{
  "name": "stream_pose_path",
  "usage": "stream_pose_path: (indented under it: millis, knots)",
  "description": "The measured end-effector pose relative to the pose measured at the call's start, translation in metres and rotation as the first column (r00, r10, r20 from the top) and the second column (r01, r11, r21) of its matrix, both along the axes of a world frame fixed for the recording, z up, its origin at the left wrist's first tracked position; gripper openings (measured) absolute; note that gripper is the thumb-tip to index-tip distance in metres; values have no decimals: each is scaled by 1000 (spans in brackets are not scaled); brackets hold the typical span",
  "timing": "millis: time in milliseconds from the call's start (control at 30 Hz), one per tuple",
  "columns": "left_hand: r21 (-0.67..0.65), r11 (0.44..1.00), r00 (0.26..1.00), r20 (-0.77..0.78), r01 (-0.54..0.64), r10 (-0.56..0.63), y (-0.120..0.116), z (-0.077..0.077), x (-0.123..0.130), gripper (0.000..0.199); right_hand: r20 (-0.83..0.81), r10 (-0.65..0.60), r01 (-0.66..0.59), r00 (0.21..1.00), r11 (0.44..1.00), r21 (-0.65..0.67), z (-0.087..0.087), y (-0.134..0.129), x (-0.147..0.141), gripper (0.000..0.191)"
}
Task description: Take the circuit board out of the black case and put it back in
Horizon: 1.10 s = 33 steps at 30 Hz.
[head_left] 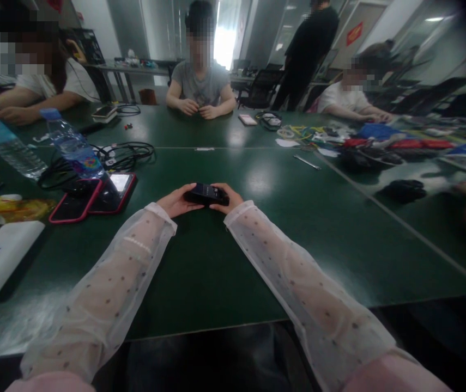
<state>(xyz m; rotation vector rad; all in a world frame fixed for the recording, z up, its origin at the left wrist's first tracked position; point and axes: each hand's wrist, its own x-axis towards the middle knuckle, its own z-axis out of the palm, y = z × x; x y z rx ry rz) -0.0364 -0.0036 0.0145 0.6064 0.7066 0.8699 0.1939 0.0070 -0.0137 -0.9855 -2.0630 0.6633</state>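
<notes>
Between my two hands is a small black box-shaped device (207,194) with faint light markings on its face; its exact kind does not show. My left hand (176,201) grips its left end, thumb on top and fingers underneath. Around the right end my right hand (229,199) is closed in a similar way. The device is held at or just over the green table (216,272); I cannot tell whether it touches the surface. Sheer white dotted sleeves cover both my forearms.
Left of me are two red-edged phones (76,201), water bottles (71,142), black cables (134,152) and a white case (6,261). A wrench (307,162) lies to the right, near a pile of cables and bags (396,142). Several people are around the table and beyond.
</notes>
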Motion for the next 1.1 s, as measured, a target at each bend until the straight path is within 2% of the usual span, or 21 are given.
stream_pose_path:
  millis: [367,800,1100]
  knots:
    - [-5,1000,1000,-4,-15,15,-4,5,-1,54,28,-16,15,999,998,55,5,-4,-5,61]
    - [-11,1000,1000,1,12,-12,1,-2,1,55,93,-110,106,990,993,54,4,-5,-12,61]
    - [-11,1000,1000,18,26,-25,3,0,0,55,106,-108,100,988,992,77,1,-5,-11,62]
